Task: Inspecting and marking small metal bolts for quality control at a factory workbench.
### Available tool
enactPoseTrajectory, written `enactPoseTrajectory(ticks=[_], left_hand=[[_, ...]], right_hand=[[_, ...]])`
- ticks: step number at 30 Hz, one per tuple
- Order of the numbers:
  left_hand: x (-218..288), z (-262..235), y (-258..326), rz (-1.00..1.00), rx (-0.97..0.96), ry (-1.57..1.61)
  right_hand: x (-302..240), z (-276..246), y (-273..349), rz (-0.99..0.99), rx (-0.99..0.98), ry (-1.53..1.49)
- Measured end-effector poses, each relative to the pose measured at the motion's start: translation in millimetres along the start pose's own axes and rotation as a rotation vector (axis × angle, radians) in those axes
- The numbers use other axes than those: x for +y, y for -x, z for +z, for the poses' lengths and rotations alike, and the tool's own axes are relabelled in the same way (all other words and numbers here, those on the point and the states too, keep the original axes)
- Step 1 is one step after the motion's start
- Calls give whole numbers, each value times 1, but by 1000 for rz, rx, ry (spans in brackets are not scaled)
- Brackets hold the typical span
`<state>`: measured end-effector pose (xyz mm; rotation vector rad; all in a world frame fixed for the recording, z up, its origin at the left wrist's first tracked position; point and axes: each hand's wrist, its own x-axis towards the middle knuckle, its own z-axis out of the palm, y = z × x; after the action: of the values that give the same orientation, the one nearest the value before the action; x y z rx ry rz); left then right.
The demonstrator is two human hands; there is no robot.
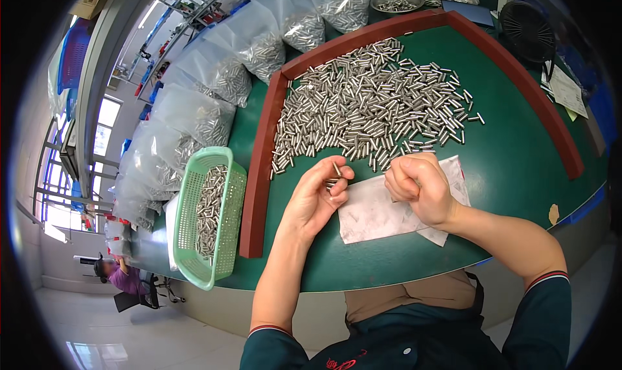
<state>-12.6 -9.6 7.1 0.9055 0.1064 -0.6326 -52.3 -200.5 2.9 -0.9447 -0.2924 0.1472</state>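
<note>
My left hand (317, 195) holds a few small silver metal pins (334, 175) between thumb and fingers, one standing up at the fingertips. My right hand (420, 187) is closed in a fist over a white sheet of paper (376, 214); what it holds is hidden. Just beyond both hands lies a large heap of the same silver pins (376, 104) on the green work surface (518, 156), inside a red-brown raised border (259, 175).
A light green plastic basket (208, 218) with several pins stands left of the border. Clear bags of pins (214, 98) line the left and far side. A metal bowl (395, 0) and a black fan (528, 26) sit at the back. A person sits far below left (120, 276).
</note>
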Motion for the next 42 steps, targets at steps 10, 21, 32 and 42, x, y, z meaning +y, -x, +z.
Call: enactPoseTrajectory(ticks=[10, 21, 32, 42], left_hand=[[-13, 3, -29, 641, 378, -1463], [-2, 0, -11, 79, -50, -319], [-2, -9, -13, 53, -109, -230], [-3, -10, -13, 42, -114, -232]], right_hand=[[1, 1, 1, 3, 17, 33], [1, -2, 2, 6, 17, 29], [2, 0, 2, 8, 11, 11], [2, 0, 2, 2, 18, 42]])
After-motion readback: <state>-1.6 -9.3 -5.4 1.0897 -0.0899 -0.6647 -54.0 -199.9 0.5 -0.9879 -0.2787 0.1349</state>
